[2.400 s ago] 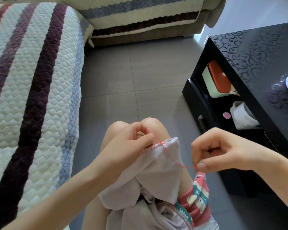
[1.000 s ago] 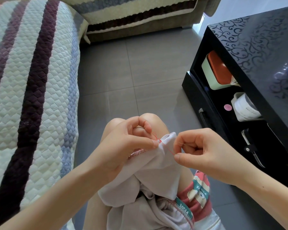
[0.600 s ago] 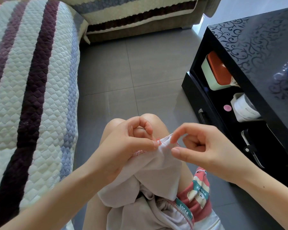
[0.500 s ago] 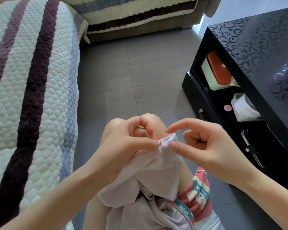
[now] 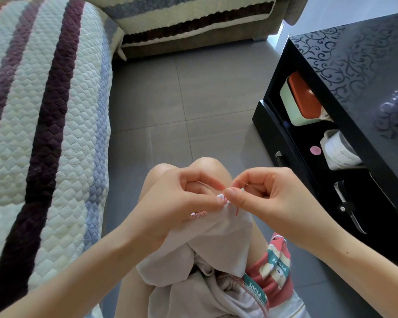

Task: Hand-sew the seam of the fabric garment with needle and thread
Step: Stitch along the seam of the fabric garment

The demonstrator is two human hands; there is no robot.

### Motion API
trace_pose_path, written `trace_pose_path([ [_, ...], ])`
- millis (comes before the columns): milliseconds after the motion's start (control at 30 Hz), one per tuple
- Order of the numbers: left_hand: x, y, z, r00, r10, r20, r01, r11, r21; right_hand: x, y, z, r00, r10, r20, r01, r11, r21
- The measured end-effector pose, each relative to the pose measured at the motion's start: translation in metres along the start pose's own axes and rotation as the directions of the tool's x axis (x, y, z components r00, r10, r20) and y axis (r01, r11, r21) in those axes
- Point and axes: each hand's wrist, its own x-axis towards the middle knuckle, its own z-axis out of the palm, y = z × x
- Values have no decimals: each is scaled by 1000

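A pale grey-pink garment (image 5: 218, 246) lies bunched over my knees. Its top edge carries a row of red stitches (image 5: 197, 217). My left hand (image 5: 177, 203) pinches that edge between thumb and forefinger. My right hand (image 5: 262, 198) meets it at the fabric's peak, thumb and forefinger pinched on the thin needle (image 5: 244, 187), of which only a sliver shows. A short length of red thread (image 5: 237, 210) hangs just under the right thumb.
A quilted striped sofa cover (image 5: 44, 125) fills the left. A black low table (image 5: 359, 88) stands on the right, with boxes (image 5: 301, 99) and a white jar (image 5: 340, 150) on its lower shelf. Grey floor tiles (image 5: 182, 99) lie ahead of my knees.
My right hand came in from the right as the red thread shortened, opened briefly at the seam, and now pinches at the fabric edge. My left hand kept its grip.
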Motion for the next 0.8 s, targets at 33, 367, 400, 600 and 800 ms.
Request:
trace_pose_path([
  [33, 0, 1, 0, 1000, -5, -7, 6, 1000, 11, 0, -1, 0, 1000, 6, 6, -6, 1000, 17],
  [367, 5, 6, -3, 973, -222, 69, 228, 969, -100, -2, 3, -7, 992, 121, 43, -126, 980, 156],
  [400, 5, 6, -4, 967, -240, 85, 248, 963, -108, -3, 4, -8, 990, 130, 48, -136, 978, 158],
  [600, 4, 10, -3, 938, -300, 174, 324, 936, -134, -8, 7, -10, 979, 168, 115, -185, 969, 162],
  [800, 8, 6, -3, 926, -344, 156, 364, 923, -126, -11, 15, -4, 966, 185, 181, -211, 968, 134],
])
